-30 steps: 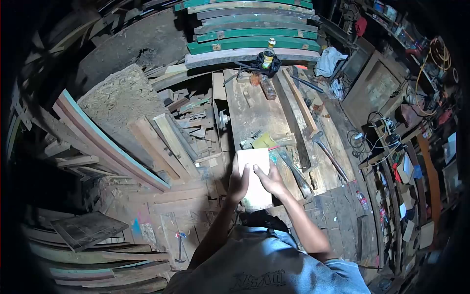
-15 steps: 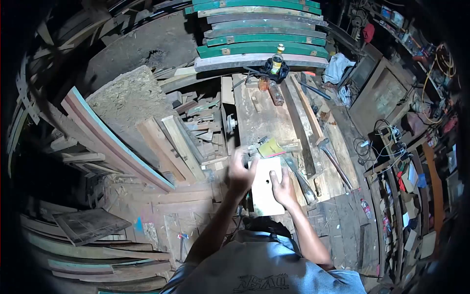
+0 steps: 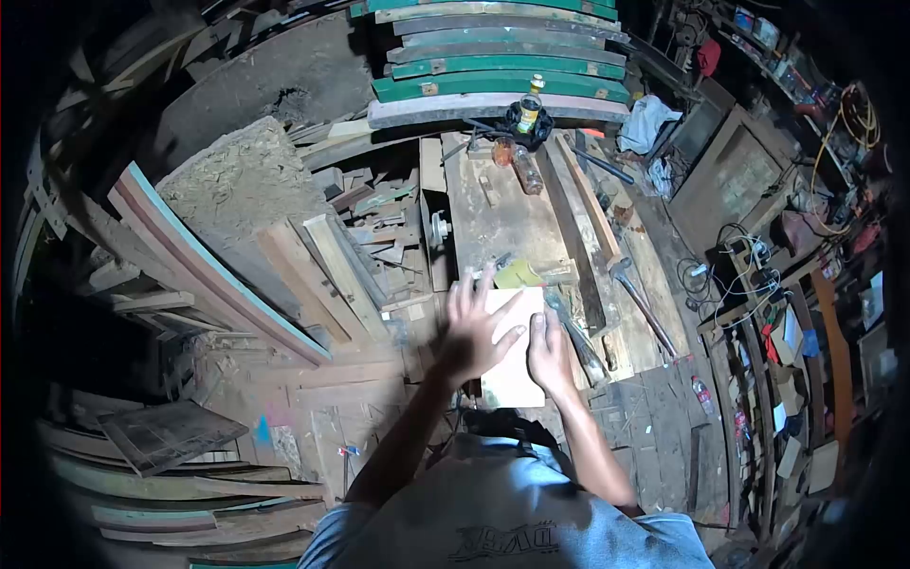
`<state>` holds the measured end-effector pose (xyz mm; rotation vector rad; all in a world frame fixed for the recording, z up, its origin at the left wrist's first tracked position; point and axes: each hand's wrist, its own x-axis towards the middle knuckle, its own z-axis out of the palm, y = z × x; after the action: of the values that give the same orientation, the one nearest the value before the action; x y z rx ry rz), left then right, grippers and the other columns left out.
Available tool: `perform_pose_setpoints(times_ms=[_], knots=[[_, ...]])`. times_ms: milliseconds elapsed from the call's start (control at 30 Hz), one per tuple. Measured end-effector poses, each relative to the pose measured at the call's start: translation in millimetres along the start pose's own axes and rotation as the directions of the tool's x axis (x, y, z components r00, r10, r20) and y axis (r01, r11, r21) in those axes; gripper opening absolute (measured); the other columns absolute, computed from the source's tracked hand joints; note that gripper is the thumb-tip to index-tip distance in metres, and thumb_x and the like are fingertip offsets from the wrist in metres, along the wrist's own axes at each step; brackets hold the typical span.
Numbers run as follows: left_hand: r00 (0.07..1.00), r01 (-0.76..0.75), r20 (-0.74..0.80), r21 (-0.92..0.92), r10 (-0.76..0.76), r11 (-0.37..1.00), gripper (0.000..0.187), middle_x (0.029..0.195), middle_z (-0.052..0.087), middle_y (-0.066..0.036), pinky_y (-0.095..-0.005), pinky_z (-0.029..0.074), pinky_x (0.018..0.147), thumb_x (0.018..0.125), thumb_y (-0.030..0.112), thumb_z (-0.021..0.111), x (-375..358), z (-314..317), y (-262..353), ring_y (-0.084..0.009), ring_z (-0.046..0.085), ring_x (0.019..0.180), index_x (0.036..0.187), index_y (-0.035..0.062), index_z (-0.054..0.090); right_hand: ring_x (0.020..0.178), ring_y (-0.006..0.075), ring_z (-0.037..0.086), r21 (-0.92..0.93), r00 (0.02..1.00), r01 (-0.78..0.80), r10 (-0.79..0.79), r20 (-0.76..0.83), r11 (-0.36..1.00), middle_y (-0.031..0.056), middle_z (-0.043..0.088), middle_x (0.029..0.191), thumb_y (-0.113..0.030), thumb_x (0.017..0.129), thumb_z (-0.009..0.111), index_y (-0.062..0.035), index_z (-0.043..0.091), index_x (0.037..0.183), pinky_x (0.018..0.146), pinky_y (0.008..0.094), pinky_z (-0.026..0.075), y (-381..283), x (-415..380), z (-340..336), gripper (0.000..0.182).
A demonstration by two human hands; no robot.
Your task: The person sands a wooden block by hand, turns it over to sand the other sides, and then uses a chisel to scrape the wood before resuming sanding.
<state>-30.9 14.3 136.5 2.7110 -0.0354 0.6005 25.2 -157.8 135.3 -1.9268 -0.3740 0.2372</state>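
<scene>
cluttered bench [image 3: 493,223] holds your pale board [image 3: 512,365]: left hand [image 3: 471,327] spread flat on it, right hand [image 3: 550,351] pressing its edge, neither gripping, so it could slide into nearby tools [image 3: 578,337].

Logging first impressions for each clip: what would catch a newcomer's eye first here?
The pale board at the near end of the workbench, with the left hand spread flat on it and the right hand resting on its right side. Next, the stack of green curved planks at the top, with a bottle standing just below them at the bench's far end.
</scene>
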Motion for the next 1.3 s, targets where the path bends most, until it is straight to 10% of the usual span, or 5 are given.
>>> perform_pose_setpoints(times_ms=[233, 500, 567, 967, 1300], knots=[[0.706, 0.508, 0.033, -0.720, -0.708, 0.473, 0.074, 0.149, 0.063, -0.032, -0.0455, 0.041, 0.125, 0.104, 0.039, 0.072, -26.9, 53.9, -44.1, -0.0426, 0.057, 0.145, 0.154, -0.0106, 0.053, 0.147, 0.0450, 0.057, 0.132, 0.986, -0.140, 0.126, 0.106, 0.981, 0.0344, 0.060, 0.152, -0.049, 0.120, 0.038, 0.0075, 0.048, 0.157, 0.121, 0.0471, 0.043, 50.0, 3.9, -1.7, 0.068], [0.854, 0.342, -0.161, -0.543, -0.495, 0.767, 0.044, 0.075, 0.066, -0.007, -0.0436, 0.054, 0.067, 0.116, 0.040, 0.055, -96.9, 130.9, -75.4, -0.0241, 0.064, 0.068, 0.097, 0.0012, 0.067, 0.150, 0.0463, 0.053, -0.070, 0.885, -0.155, 0.170, 0.433, 0.985, 0.0336, 0.061, 0.153, -0.052, 0.118, 0.044, 0.0056, 0.054, 0.156, 0.123, 0.0477, 0.041, 63.0, 0.9, 3.4, 0.070], [0.675, 0.401, 0.302, -0.916, -0.673, -0.009, 0.053, 0.074, 0.065, -0.007, -0.0432, 0.054, 0.065, 0.120, 0.043, 0.046, -104.2, 110.1, -78.2, -0.0240, 0.063, 0.066, 0.091, 0.0022, 0.064, 0.136, 0.0436, 0.061, -0.061, 0.940, -0.081, 0.097, 0.326, 0.995, 0.0300, 0.068, 0.139, -0.041, 0.111, 0.062, 0.0006, 0.067, 0.141, 0.120, 0.0519, 0.043, 90.7, 12.5, 6.2, 0.051], [0.739, 0.655, 0.308, -0.534, -0.599, 0.534, 0.046, 0.094, 0.079, -0.017, -0.0456, 0.062, 0.077, 0.095, 0.045, 0.086, -78.8, 70.5, -53.2, -0.0362, 0.078, 0.085, 0.101, 0.0013, 0.073, 0.150, 0.0457, 0.052, -0.645, 0.969, 0.247, -0.190, 0.158, 0.723, 0.0303, 0.049, 0.166, -0.043, 0.097, 0.079, 0.0000, 0.046, 0.163, 0.124, 0.0579, 0.040, 109.8, 113.6, 57.1, 0.086], [0.927, 0.370, 0.053, -0.295, -0.372, 0.881, 0.101, 0.118, 0.070, -0.025, -0.0562, 0.058, 0.094, 0.071, 0.051, 0.099, -52.1, 71.1, -37.6, -0.0476, 0.069, 0.113, 0.146, 0.0000, 0.055, 0.088, 0.0527, 0.073, -0.593, 0.965, 0.106, -0.226, -0.132, 0.798, 0.0316, 0.074, 0.092, -0.032, 0.110, 0.063, -0.0011, 0.078, 0.099, 0.077, 0.0614, 0.056, 96.7, 116.2, 23.0, 0.036]])
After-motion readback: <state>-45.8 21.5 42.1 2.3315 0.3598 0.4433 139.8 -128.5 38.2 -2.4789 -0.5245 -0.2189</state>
